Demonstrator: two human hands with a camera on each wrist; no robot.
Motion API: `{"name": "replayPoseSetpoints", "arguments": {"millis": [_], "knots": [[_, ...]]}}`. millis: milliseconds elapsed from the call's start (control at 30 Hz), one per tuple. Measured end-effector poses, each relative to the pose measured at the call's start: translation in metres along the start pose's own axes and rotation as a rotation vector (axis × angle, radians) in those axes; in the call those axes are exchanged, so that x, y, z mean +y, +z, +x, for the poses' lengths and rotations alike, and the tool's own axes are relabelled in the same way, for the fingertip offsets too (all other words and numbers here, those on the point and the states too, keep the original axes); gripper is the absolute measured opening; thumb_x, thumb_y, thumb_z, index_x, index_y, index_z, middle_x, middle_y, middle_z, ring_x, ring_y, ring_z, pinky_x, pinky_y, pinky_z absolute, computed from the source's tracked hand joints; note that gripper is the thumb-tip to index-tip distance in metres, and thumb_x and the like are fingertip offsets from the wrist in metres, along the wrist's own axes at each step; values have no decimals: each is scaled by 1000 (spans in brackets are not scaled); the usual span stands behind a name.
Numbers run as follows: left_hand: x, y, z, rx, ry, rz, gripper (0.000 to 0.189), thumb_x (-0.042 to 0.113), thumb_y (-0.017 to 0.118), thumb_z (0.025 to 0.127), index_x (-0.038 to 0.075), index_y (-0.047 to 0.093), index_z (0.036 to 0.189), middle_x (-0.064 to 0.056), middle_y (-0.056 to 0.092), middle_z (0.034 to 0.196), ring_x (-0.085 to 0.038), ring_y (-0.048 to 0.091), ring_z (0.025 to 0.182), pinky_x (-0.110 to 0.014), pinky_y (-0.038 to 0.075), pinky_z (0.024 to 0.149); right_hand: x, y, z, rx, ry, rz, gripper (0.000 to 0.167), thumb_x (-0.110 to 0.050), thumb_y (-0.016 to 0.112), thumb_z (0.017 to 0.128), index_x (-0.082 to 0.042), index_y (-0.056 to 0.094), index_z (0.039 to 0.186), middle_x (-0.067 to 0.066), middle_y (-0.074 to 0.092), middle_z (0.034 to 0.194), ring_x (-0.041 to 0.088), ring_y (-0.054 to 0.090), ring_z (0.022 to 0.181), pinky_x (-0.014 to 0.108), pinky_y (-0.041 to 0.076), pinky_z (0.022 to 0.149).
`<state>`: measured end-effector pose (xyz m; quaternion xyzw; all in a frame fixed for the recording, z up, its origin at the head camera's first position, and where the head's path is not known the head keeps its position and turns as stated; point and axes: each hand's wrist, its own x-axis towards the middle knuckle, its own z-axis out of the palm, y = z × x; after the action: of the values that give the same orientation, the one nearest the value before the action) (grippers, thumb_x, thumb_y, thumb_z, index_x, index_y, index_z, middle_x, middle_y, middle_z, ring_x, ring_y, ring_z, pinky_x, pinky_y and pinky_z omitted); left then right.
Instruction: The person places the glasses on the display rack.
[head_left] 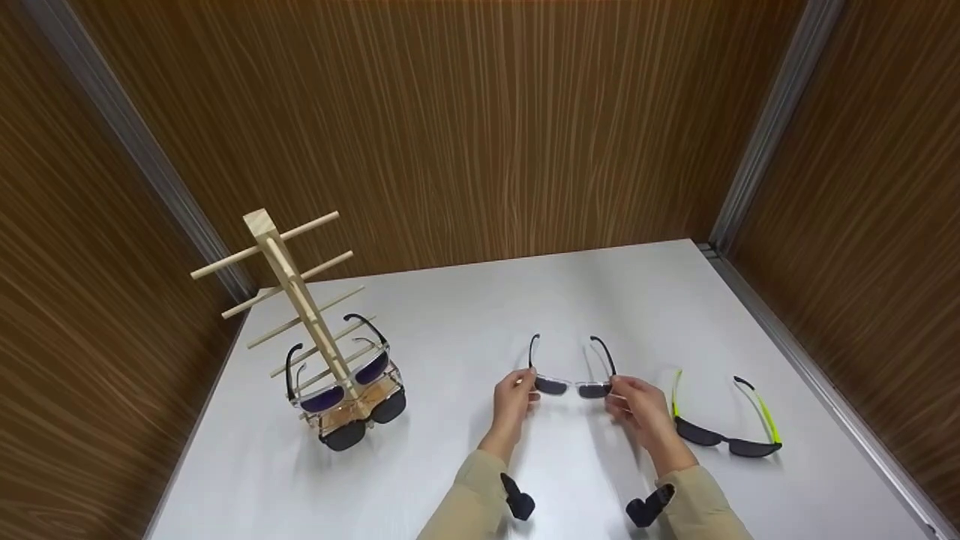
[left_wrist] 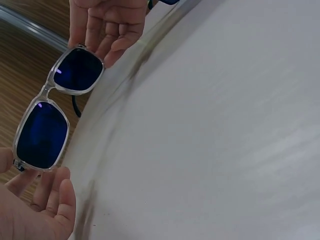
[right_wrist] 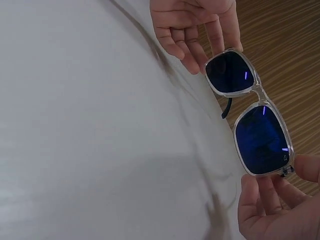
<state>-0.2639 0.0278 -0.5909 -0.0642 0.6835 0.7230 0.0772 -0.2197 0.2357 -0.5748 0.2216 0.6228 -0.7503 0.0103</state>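
Observation:
Clear-framed sunglasses (head_left: pixel 551 386) with dark lenses and black temple tips are held above the white table, temples pointing away from me. My left hand (head_left: pixel 514 405) pinches one hinge corner between thumb and fingers. At the opposite corner, my right hand (head_left: pixel 643 409) pinches the frame the same way. Both wrist views show the lenses as deep blue; the left wrist view has the sunglasses (left_wrist: pixel 42 132) at its left side, and the right wrist view has the sunglasses (right_wrist: pixel 262 140) at its right. The other fingers of each hand curl loosely beneath the frame.
A wooden display rack (head_left: pixel 300 296) with crossbars stands at the left, with sunglasses (head_left: pixel 345 435) on its lower bars. Sunglasses with yellow-green temples (head_left: pixel 727 442) lie unfolded on the table (head_left: pixel 450 315), right of my right hand. Wood-grain panels (head_left: pixel 480 127) surround the table's back and sides.

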Motion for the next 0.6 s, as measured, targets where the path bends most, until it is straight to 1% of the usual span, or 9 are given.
{"name": "replayPoseSetpoints", "arguments": {"millis": [100,200,333,467,600], "knots": [[2,-4,-4,8,8,-7,35,31,58,92,1,63,110,-8,61,85,-30,62,83,-36,51,67,1,3,-3,-5,-7,-3,44,-20,59,92,7,47,124,8,60,95,16,63,80,32,52,72],[2,-8,-8,21,22,1,34,31,59,92,2,64,109,-7,62,85,-28,62,82,-38,51,68,2,6,-5,-17,-13,5,43,-19,59,92,8,47,124,8,61,96,16,64,80,31,52,72],[-2,-14,-12,27,52,23,35,30,59,92,1,64,109,-8,62,84,-26,62,80,-38,50,67,5,9,-8,-20,-12,-1,42,-19,59,92,8,49,122,9,61,95,17,64,81,30,52,71],[-6,-19,-16,32,71,42,34,30,59,91,0,64,108,-7,62,82,-25,62,77,-35,50,64,8,11,-10,-21,-4,-14,38,-20,60,92,6,53,119,9,60,95,20,64,83,32,52,73],[-6,-25,-22,41,91,64,33,30,58,92,1,64,107,-5,62,81,-24,62,76,-33,49,63,10,14,-11,-39,-18,-11,36,-20,61,91,6,55,116,9,61,95,21,64,83,33,52,72]]}}
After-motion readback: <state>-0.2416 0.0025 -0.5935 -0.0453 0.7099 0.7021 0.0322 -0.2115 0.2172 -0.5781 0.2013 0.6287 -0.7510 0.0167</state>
